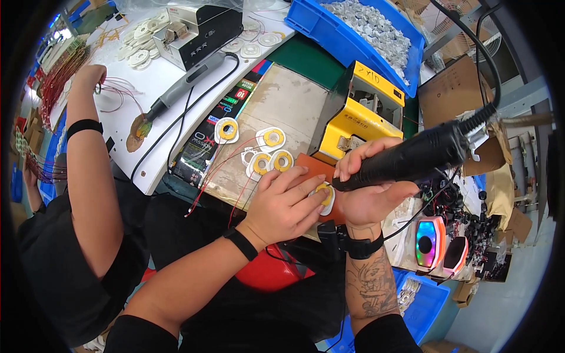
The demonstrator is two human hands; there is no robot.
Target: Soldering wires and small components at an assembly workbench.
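My right hand (376, 203) is wrapped round a black electric screwdriver (406, 159), its cord rising to the upper right. The tool's narrow end points left, toward a white plastic part with a yellow ring (325, 199). That part rests at an orange-brown pad (338, 209), and the fingers of my left hand (288, 203) press on it, covering much of it. Whether the tool's tip touches it I cannot tell. Several similar parts lie just beyond my left hand, such as one white part with a yellow ring (272, 138), with thin red wires trailing.
A yellow screw-feeder machine (362, 112) stands beyond my hands. Farther back sits a blue bin (312, 23) full of white parts. Glowing speakers (429, 242) are at right. Left, a co-worker's hand (91, 76) is beside a grey screwdriver (188, 82) on a white table (126, 100).
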